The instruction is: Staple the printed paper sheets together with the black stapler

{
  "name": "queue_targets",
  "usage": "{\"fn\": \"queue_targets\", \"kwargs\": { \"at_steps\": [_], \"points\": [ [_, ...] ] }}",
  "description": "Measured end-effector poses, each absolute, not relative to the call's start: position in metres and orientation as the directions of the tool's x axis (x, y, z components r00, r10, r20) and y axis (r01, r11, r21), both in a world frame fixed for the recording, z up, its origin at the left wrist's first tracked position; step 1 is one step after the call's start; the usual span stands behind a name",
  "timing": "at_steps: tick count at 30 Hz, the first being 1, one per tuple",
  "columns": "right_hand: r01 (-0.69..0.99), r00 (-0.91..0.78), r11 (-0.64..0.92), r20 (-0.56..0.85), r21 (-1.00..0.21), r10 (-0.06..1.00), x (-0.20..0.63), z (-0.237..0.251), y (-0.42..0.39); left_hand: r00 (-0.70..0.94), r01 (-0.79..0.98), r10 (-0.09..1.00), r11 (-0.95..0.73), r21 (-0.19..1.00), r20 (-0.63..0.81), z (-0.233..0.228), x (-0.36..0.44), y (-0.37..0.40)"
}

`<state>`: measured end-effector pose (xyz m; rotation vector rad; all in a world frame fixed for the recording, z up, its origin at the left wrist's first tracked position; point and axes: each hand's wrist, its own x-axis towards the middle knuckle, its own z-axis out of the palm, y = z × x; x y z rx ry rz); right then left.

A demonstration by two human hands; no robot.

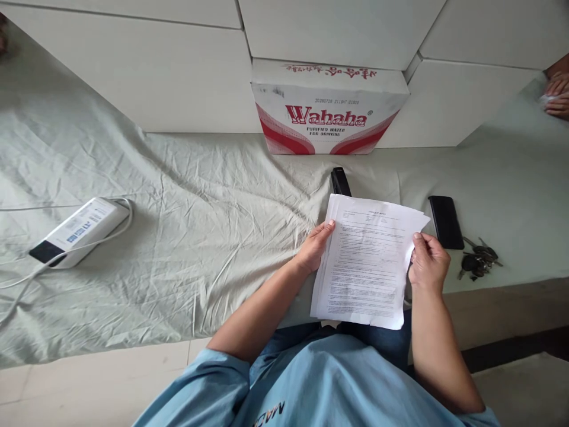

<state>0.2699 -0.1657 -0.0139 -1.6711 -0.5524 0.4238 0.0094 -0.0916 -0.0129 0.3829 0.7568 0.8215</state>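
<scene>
A stack of printed white paper sheets [367, 261] is held up above my lap, over the edge of a bed covered in a pale green sheet [200, 237]. My left hand [315, 246] grips the stack's left edge with the thumb on top. My right hand [427, 261] grips the right edge. A black stapler [340, 181] lies on the sheet just behind the papers, partly hidden by them.
A black phone [446, 222] and a bunch of keys [478, 261] lie to the right of the papers. A red and white Wahaha carton [329, 110] stands against the white headboard. A white device with cables [80, 231] lies at left. Another person's hand [558, 95] shows at the far right.
</scene>
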Motion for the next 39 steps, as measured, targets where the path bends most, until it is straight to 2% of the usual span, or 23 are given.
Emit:
{"fn": "queue_targets", "kwargs": {
  "at_steps": [12,17,24,33,39],
  "points": [
    [0.036,0.794,-0.105,-0.035,-0.994,0.607,0.253,-0.006,-0.162,0.474,-0.453,0.778,0.618,0.643,-0.414,-0.022,0.010,-0.093],
    [0.064,0.832,-0.079,0.010,-0.995,0.554,0.255,-0.007,-0.162,0.458,-0.462,0.786,0.610,0.644,-0.415,-0.022,0.011,-0.092],
    [0.090,0.841,-0.072,0.037,-0.993,0.539,0.254,-0.004,-0.163,0.474,-0.454,0.791,0.596,0.663,-0.387,-0.022,0.011,-0.092],
    [0.065,0.839,-0.076,0.013,-0.995,0.544,0.247,0.000,-0.159,0.510,-0.441,0.782,0.595,0.672,-0.358,-0.021,0.010,-0.092],
    [0.047,0.811,-0.068,-0.002,-0.997,0.586,0.241,-0.005,-0.161,0.491,-0.456,0.784,0.603,0.655,-0.379,-0.023,0.010,-0.093]
  ]
}}
